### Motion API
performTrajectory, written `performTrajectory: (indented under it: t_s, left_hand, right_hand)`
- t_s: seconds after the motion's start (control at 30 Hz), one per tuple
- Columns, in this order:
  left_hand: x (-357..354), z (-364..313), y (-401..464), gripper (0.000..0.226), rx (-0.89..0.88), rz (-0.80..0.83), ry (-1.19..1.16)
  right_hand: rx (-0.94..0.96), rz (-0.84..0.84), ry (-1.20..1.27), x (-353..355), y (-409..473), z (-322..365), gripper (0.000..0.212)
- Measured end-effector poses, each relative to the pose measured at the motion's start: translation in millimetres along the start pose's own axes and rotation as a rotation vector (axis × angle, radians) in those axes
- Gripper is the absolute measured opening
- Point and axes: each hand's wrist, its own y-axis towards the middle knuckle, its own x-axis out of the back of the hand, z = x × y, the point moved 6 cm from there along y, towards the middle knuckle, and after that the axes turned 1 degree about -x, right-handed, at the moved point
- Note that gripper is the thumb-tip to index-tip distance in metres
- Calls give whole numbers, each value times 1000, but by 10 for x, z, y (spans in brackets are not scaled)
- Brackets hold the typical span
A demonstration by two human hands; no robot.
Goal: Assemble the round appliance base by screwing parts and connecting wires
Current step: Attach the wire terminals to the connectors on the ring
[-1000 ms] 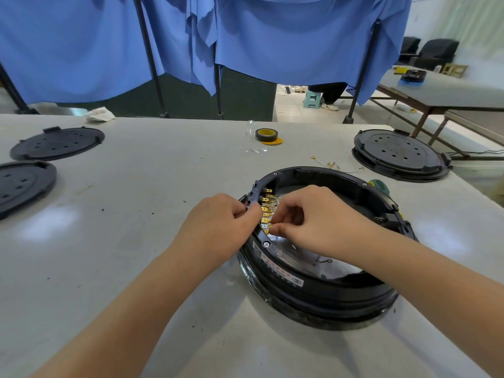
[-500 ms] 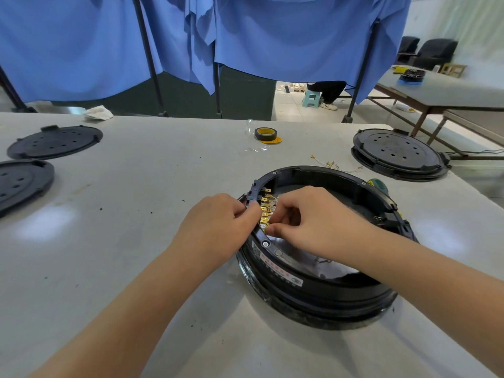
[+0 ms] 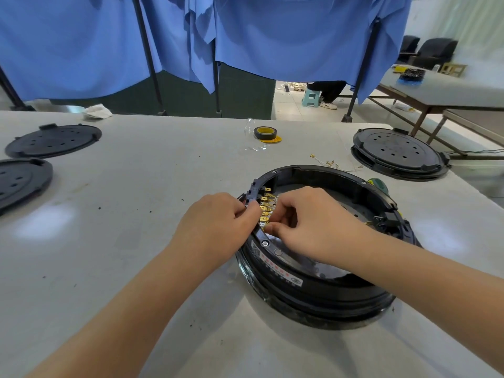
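Round appliance base sits open side up on the table, at centre right, just in front of the person. A row of brass spade terminals stands along the inner left wall of the base, below a black connector block on the rim.

Left hand: fingers curled over the rim beside the terminals, gripping the rim and bracing it. Right hand: fingers together, pinched at the lowest terminals; what sits between the fingertips is hidden, probably a wire lug.

Step in hand, as judged: seating a connector on a terminal. To do it well: keep the left hand clamped so the base cannot turn, line the lug square to the blade, push straight on, no sideways wiggle that could bend neighbouring blades.

Further out: spare wires, a green-handled screwdriver, tape roll, three black covers.
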Motion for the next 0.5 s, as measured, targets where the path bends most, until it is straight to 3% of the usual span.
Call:
performTrajectory:
  t_s: [0.5]
  left_hand:
    - [7,-5,-4,59,44,-15,-3]
  right_hand:
    - [86,-40,-65,39,-82,126,13]
